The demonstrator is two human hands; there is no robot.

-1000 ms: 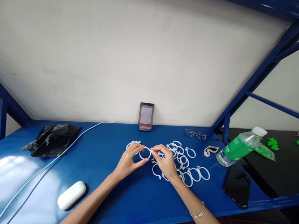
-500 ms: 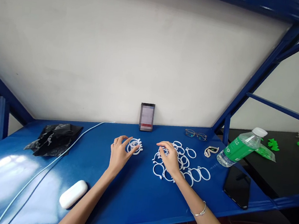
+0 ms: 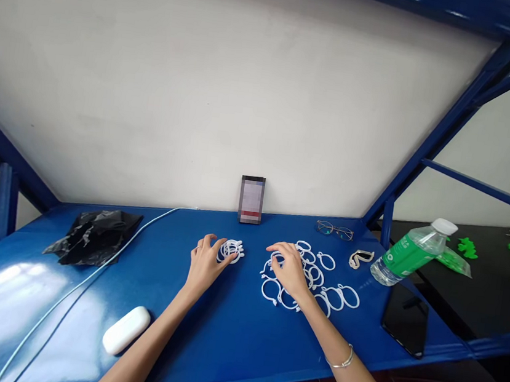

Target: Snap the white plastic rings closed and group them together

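Note:
My left hand [image 3: 205, 263] rests on the blue table [image 3: 219, 329] with its fingers spread, fingertips touching a small stack of white plastic rings [image 3: 231, 250]. My right hand [image 3: 290, 271] lies flat over the near-left part of a scattered pile of several white rings [image 3: 318, 279], fingertips among the rings. Neither hand lifts a ring off the table. A bracelet sits on my right wrist.
A phone [image 3: 251, 200] leans on the wall at the back. Glasses [image 3: 334, 230], a beige clip [image 3: 360, 258], a tilted green-label bottle [image 3: 410, 252] and a black phone [image 3: 405, 318] lie at the right. A white case [image 3: 126, 329], cable [image 3: 86, 282] and black bag [image 3: 91, 235] sit at the left.
A second ago both hands held one ring together between them. They parted: the left hand carried it to the small stack at the left, the right hand went down onto the pile.

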